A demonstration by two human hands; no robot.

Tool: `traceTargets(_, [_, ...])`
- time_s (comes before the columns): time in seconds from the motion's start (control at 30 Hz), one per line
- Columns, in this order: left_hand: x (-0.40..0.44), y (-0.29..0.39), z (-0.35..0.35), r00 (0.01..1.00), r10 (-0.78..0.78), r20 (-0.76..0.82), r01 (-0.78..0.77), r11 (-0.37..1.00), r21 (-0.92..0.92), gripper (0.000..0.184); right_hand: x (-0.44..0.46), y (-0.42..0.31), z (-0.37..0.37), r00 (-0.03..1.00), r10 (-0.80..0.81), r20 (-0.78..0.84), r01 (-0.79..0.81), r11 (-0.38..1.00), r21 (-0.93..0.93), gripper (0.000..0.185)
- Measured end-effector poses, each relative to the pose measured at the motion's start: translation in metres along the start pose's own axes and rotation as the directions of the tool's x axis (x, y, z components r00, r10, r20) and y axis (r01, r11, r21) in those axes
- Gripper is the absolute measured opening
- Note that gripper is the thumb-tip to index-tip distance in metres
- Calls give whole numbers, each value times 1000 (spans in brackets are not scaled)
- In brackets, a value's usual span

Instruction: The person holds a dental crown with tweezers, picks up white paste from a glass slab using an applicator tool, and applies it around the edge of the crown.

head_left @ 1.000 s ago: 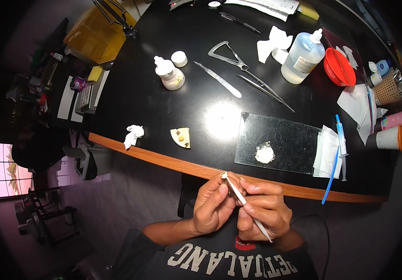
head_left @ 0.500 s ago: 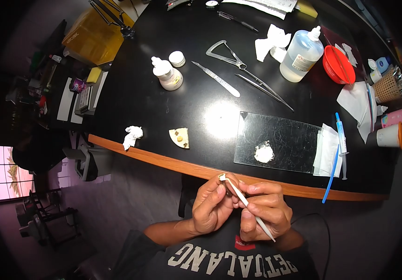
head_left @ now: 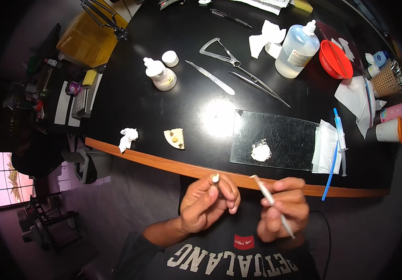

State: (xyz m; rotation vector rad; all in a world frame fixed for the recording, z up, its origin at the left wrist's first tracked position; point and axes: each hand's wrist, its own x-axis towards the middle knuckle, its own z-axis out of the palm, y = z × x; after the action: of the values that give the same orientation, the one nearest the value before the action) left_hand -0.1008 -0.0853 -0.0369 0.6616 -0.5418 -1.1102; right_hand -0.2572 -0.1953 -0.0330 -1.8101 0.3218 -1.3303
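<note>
Just below the table's wooden edge, my left hand [head_left: 204, 205] pinches a small cream-white, tooth-like piece [head_left: 216, 178] between thumb and fingertips. Anything below that piece is hidden by the fingers. To the right, my right hand [head_left: 285, 208] grips a slim white dental filling instrument [head_left: 267, 193] like a pen. Its bent tip points up and left, apart from the piece. On the table beyond my hands lies a scratched glass slab [head_left: 285, 128] with a mound of white powder [head_left: 260, 151] near its front edge.
Crumpled tissue [head_left: 128, 139] and a fan-shaped cream piece [head_left: 175, 138] lie left. Behind are a dropper bottle [head_left: 163, 79], scalpel [head_left: 210, 78], caliper [head_left: 231, 59], tweezers [head_left: 260, 88] and large squeeze bottle [head_left: 296, 51]. A red bowl [head_left: 335, 63] and syringe [head_left: 339, 130] are right.
My right hand has moved right with the instrument, so its tip has left the small piece. My left hand has shifted slightly left, still pinching the piece. The view has shifted a little.
</note>
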Motion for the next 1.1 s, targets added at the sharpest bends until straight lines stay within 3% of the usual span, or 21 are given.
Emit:
traceTargets(0.07, [11,6,3,989,149,-21,-134,935,329,35,3,7,-8,998,-7,-68,2,997,-78,18])
traceTargets(0.1, [17,4,0,975,220,-9,-203,911,358,34,6,8,-11,996,5,-91,-17,991,-131,19])
traceTargets(0.2, [17,7,-10,989,149,3,-149,989,21,30,18,9,-23,999,1,-47,-18,940,-342,15])
traceTargets(0.23, [17,10,-8,993,121,-15,-120,992,48,32,19,7,-21,1000,10,-22,-18,918,-395,14])
traceTargets(0.3, [13,13,-10,1000,-13,-22,10,994,-111,35,18,9,-18,1000,16,12,-8,888,-460,13])
traceTargets(0.5, [-1,8,-1,941,-337,25,316,852,-417,37,17,12,-11,993,25,117,42,842,-538,20])
traceTargets(0.63, [-5,6,4,899,-438,8,413,840,-351,37,16,12,-12,989,32,144,50,844,-533,22])
traceTargets(0.9, [-1,2,3,908,-418,25,392,830,-397,37,16,11,-12,990,60,125,16,848,-530,22])
traceTargets(1.03, [-1,-3,2,923,-383,18,350,823,-448,38,15,3,-10,991,123,46,-95,917,-388,16])
traceTargets(1.1, [-1,-8,2,942,-332,40,308,814,-492,36,8,-4,4,983,176,-46,-181,975,-127,15])
